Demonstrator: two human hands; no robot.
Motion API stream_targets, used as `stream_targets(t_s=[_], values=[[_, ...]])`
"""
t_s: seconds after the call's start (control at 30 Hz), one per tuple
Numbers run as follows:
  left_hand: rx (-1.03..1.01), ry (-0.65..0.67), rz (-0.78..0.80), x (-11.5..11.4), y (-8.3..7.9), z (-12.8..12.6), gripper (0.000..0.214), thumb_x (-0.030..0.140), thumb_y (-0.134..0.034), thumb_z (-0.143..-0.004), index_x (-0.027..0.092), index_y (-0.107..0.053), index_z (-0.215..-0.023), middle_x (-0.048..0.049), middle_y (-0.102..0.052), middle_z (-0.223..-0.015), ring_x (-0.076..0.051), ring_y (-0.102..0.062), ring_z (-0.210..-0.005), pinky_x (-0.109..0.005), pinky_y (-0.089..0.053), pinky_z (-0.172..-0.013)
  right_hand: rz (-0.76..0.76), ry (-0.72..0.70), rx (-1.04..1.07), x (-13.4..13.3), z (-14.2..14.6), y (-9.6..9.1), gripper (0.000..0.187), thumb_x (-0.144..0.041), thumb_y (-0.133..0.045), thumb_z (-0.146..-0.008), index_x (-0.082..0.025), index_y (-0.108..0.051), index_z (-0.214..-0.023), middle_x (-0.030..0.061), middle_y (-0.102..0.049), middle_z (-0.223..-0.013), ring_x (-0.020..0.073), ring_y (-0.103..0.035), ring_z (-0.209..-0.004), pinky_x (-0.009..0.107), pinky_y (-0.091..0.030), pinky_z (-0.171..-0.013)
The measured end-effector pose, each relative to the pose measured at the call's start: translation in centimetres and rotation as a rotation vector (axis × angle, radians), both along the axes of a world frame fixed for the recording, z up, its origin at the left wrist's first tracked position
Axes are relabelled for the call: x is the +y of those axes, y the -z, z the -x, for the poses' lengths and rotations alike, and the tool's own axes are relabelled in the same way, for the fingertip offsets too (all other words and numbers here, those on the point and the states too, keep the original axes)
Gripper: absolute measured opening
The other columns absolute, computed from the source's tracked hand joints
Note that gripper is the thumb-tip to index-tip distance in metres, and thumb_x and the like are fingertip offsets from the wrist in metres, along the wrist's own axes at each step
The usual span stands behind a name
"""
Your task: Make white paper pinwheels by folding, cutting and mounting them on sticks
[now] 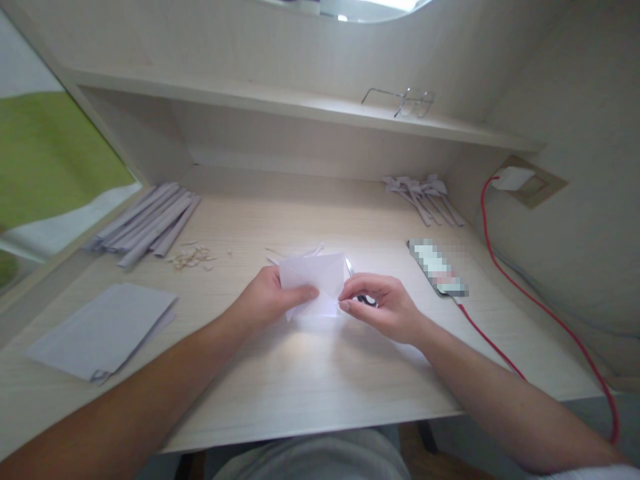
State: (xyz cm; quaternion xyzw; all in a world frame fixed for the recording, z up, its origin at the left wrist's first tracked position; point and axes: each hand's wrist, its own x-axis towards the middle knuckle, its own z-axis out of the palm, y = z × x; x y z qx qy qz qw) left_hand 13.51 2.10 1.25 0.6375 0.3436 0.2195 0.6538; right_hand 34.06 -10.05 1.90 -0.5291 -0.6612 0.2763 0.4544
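Observation:
A small white sheet of paper (pixel 320 273) with crease lines is held up over the middle of the desk. My left hand (pixel 273 297) grips its left side, the thumb lying across the front. At the sheet's right edge, my right hand (pixel 383 303) has thumb and fingertips pinched together on the lower corner. Scissors (pixel 367 301) lie partly hidden behind the right hand and the paper. Thin white paper strips (pixel 273 257) show behind the sheet on the left.
Rolled paper tubes (pixel 150 223) and a stack of paper (pixel 103 330) lie at left, near small pale scraps (pixel 190 257). Paper pinwheels on sticks (pixel 423 193) lie at back right. A phone (pixel 435 268) charges by a red cable (pixel 540 307). Eyeglasses (pixel 407 103) rest on the shelf (pixel 280 97).

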Motion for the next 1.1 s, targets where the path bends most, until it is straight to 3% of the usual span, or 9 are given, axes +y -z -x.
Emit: stream_targets(t_s=[0.23,1.1], values=[[-0.028,0.028,0.014,-0.4,0.0,0.0,0.030,0.033,-0.083,-0.071,0.014,-0.077,-0.094,-0.0056,-0.079,-0.087,-0.020,-0.069,-0.073,-0.028,-0.052,-0.069,0.051,0.039,0.053,0.3,-0.1,1.0,0.002,-0.017,-0.072,-0.083,-0.019,-0.074,-0.083,0.0034,-0.074,-0.080,0.0161,-0.065,-0.073,0.029,-0.051,-0.069],[-0.044,-0.012,-0.027,-0.4,0.5,-0.1,0.032,0.032,-0.085,-0.072,0.014,-0.077,-0.097,-0.0045,-0.078,-0.087,-0.018,-0.067,-0.071,-0.026,-0.050,-0.065,0.083,0.081,0.134,0.2,-0.2,1.7,0.002,-0.017,-0.073,-0.085,-0.018,-0.072,-0.085,0.0029,-0.070,-0.081,0.0155,-0.062,-0.073,0.028,-0.047,-0.067]])
